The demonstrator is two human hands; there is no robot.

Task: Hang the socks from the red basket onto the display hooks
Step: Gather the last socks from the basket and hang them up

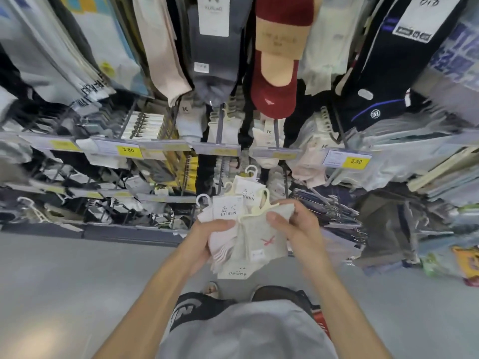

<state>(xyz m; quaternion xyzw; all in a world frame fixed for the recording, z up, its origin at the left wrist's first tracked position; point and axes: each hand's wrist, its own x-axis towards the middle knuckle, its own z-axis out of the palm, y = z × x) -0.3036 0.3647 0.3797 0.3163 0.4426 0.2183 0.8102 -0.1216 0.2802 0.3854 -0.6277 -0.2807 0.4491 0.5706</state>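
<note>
We hold a bundle of socks [228, 244] in front of the lower middle of the display rack [124, 230], above the grey floor [64, 281]. Our left hand [204, 239] grips the bundle from its left side, with the thumb laid across the pale pink pairs on top and the fingers curled underneath. Our right hand [300, 229] pinches the top right corner of the front grey sock [261, 237], which bears a small red mark. The thumb is on its face and the fingers are behind it. White plastic hangers [203, 200] and card labels stick up from the bundle's upper edge, toward the rack. The display hooks [220, 125] in the row above carry white and cream socks behind yellow price labels [128, 150]. A dark red sock [274, 99] hangs at the top middle of the rack. A red edge [320, 318] shows by our right leg; we cannot tell whether it is the basket.
</note>
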